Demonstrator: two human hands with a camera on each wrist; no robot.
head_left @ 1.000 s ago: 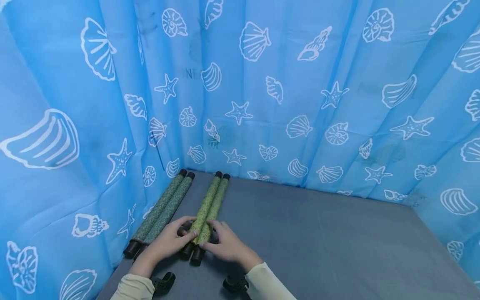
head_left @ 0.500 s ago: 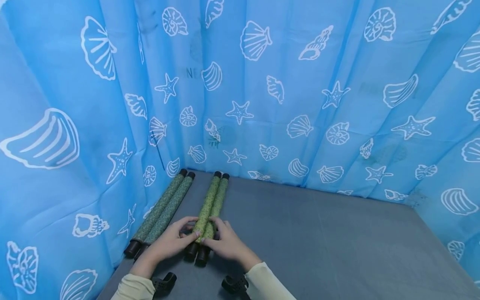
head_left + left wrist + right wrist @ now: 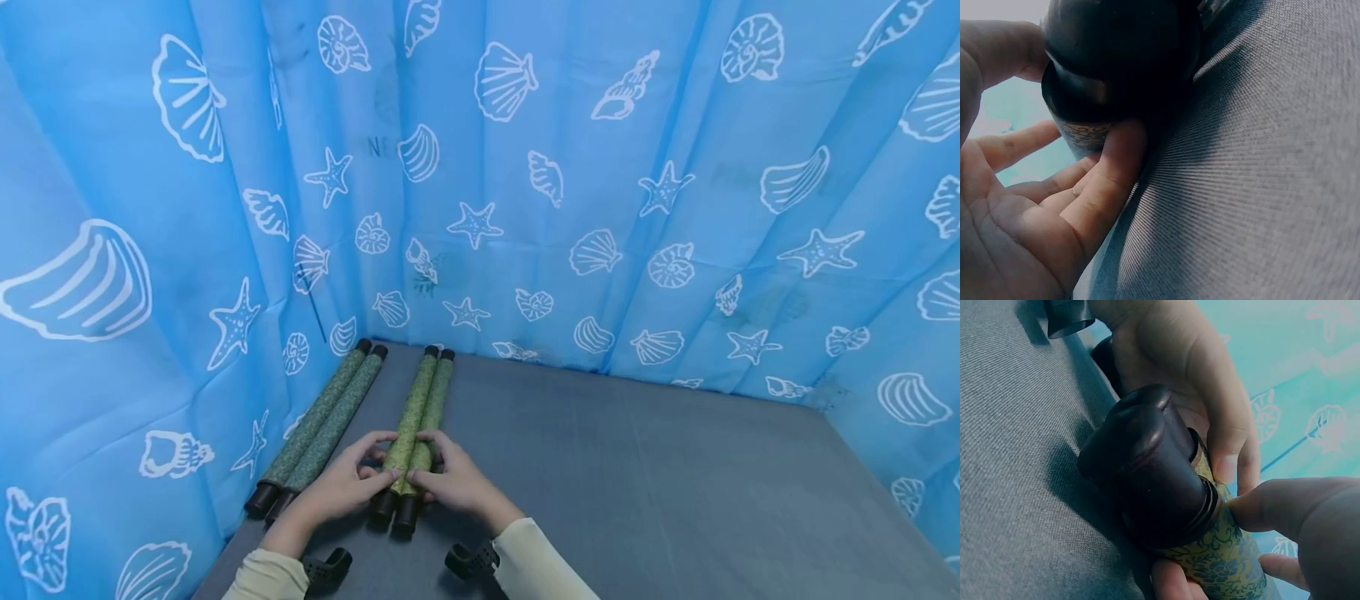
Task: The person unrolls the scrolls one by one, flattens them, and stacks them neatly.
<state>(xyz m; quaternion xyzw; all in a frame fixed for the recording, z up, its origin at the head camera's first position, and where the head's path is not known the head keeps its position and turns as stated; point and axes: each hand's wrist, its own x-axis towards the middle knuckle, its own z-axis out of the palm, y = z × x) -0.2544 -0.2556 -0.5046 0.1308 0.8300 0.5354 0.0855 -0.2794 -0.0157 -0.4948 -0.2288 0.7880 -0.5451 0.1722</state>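
Observation:
Two rolled scrolls in yellow-green patterned brocade with dark end knobs lie side by side on the grey table. My left hand (image 3: pixel 347 482) holds the left yellow-green scroll (image 3: pixel 412 408) near its close end, thumb on top. On the other side, my right hand (image 3: pixel 459 485) grips the right yellow-green scroll (image 3: pixel 434 408), its thumb and fingers around the brocade just beyond the dark knob (image 3: pixel 1154 475). In the left wrist view, fingers touch the scroll's underside below a dark knob (image 3: pixel 1122 50). The undersides are partly hidden.
Left of the hands, two blue-green scrolls, one outer (image 3: pixel 315 425) and one inner (image 3: pixel 341 417), lie together along the blue shell-print curtain (image 3: pixel 525 192). The curtain borders the grey table (image 3: pixel 637 483) at the back and sides.
The near ends of the yellow-green scrolls have shifted slightly right and their far ends slightly left. Both hands stay on them. The blue-green scrolls have not moved.

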